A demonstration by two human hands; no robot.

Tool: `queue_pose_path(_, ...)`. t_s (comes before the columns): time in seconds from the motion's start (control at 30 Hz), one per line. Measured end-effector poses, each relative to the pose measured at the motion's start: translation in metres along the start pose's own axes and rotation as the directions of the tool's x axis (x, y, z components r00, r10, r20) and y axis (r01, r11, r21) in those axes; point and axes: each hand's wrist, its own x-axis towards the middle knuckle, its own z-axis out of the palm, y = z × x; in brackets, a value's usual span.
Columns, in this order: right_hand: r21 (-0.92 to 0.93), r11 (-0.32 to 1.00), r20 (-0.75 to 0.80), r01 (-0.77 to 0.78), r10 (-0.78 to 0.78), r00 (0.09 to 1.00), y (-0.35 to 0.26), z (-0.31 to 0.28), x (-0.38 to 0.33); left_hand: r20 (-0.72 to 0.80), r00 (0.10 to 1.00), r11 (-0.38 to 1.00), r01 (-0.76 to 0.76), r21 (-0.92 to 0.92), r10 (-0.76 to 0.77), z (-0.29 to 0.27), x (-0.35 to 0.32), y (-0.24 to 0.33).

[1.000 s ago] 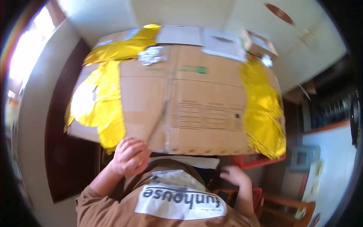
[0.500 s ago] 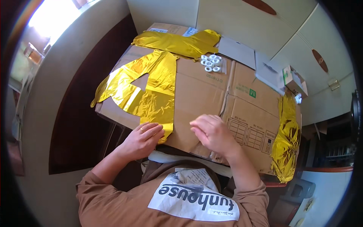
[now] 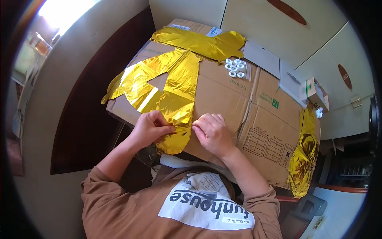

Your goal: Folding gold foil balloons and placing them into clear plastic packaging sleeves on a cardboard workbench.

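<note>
A flat gold foil balloon (image 3: pixel 179 93) with a triangular hole lies in front of me on a cardboard sheet, its near end reaching past the edge. My left hand (image 3: pixel 151 128) is closed at the balloon's near left side, thumb and fingers pinching the foil. At the balloon's right edge is my right hand (image 3: pixel 215 134), its fingers curled together with the tips by the foil. Whatever the right fingers hold, if anything, is hidden. A second gold foil balloon (image 3: pixel 199 43) stretches across the far side, and a crumpled gold foil piece (image 3: pixel 303 153) hangs over the right edge.
Several small white rings (image 3: pixel 235 67) are grouped on the cardboard (image 3: pixel 223 93) beyond my hands. A flat pale panel (image 3: pixel 261 57) and a small open box (image 3: pixel 316 93) lie toward the cabinet (image 3: pixel 318 36). A dark wooden panel (image 3: pixel 99 87) stands to the left.
My left hand has gone from flat, stretched fingers to a pinch on the foil. My right hand has come left to the balloon's edge. The view has shifted slightly.
</note>
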Motion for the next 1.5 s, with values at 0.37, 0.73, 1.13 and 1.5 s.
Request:
queue_pose_path(0.37,-0.275,0.959,0.073,0.069,-0.051,0.996,-0.015,0.029,0.009,-0.221,0.975,0.902,-0.079,-0.425,-0.018,-0.037,0.03,-0.015)
queue_pose_path(0.73,-0.322,0.946,0.352,0.035,0.085,0.932,-0.017,0.011,0.036,0.031,0.809,0.312,-0.262,0.914,0.587,-0.03,0.023,0.084)
queue_pose_path(1.13,-0.286,0.957,0.368,0.035,0.076,0.927,0.012,0.018,0.072,-0.326,0.922,0.966,-0.144,0.213,0.21,-0.094,0.12,0.067)
queue_pose_path(1.5,-0.324,0.945,0.316,0.038,0.071,0.946,0.056,0.054,0.152,-0.311,0.95,0.897,-0.119,-0.426,-0.022,-0.207,0.139,0.026)
